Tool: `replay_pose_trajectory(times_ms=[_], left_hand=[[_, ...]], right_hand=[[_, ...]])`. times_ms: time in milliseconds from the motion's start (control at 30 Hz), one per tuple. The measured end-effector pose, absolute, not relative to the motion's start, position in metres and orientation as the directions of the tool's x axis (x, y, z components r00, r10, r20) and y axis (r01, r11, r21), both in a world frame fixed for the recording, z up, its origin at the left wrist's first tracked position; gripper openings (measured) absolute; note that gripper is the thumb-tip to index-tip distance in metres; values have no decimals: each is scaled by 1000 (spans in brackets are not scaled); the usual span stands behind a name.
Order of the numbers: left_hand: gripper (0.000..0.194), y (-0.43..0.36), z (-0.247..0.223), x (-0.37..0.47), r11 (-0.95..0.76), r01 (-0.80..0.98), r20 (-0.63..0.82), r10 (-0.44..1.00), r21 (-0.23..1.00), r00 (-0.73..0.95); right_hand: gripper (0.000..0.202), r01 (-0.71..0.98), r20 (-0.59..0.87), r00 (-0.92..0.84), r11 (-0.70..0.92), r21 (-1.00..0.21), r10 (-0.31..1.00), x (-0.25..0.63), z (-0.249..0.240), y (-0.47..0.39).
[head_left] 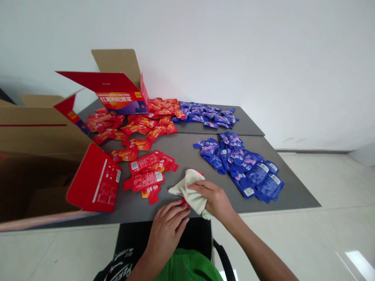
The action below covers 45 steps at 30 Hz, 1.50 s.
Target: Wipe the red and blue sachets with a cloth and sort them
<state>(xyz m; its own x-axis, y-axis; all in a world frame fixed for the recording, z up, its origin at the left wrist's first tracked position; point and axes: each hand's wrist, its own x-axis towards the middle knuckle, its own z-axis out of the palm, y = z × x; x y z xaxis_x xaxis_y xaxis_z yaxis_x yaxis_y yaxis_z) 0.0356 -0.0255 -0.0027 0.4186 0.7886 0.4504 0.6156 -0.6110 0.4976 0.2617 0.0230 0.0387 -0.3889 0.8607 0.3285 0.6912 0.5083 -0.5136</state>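
My right hand (215, 197) grips a cream-white cloth (193, 191), its fingers closed over the bunched fabric. Under that cloth lies a red pouch (183, 201), mostly hidden, with bits of red showing at the cloth's edges. My left hand (171, 220) holds the pouch's near end with its fingertips at the table's front edge. Left of the cloth several flat red pouches (146, 180) overlap in a small group. To the right is a heap of blue-purple pouches (249, 168).
A large open carton (32, 136) stands at the left, its red flap (96, 183) reaching over the grey table (187, 148). Farther back is a red printed box (123, 101). More red pouches (158, 117) and blue pouches (211, 113) lie along the back, near the white wall.
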Motion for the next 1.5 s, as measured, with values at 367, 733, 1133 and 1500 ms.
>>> replay_pose_trajectory(times_ms=[367, 733, 1133, 1500], left_hand=[[19, -26, 1, 36, -599, 629, 454, 796, 495, 401], [22, -26, 0, 36, -608, 630, 463, 788, 483, 405], [23, -26, 2, 38, -604, 629, 459, 792, 489, 403], [20, -26, 2, 38, -598, 633, 471, 794, 491, 385]], right_hand=[[48, 651, 383, -375, 533, -540, 845, 259, 58, 12], [49, 737, 371, -244, 420, -530, 896, 269, 56, 56], [52, 709, 278, -338, 438, -553, 899, 256, 40, 47], [49, 665, 363, -356, 506, -549, 861, 252, 64, 10]])
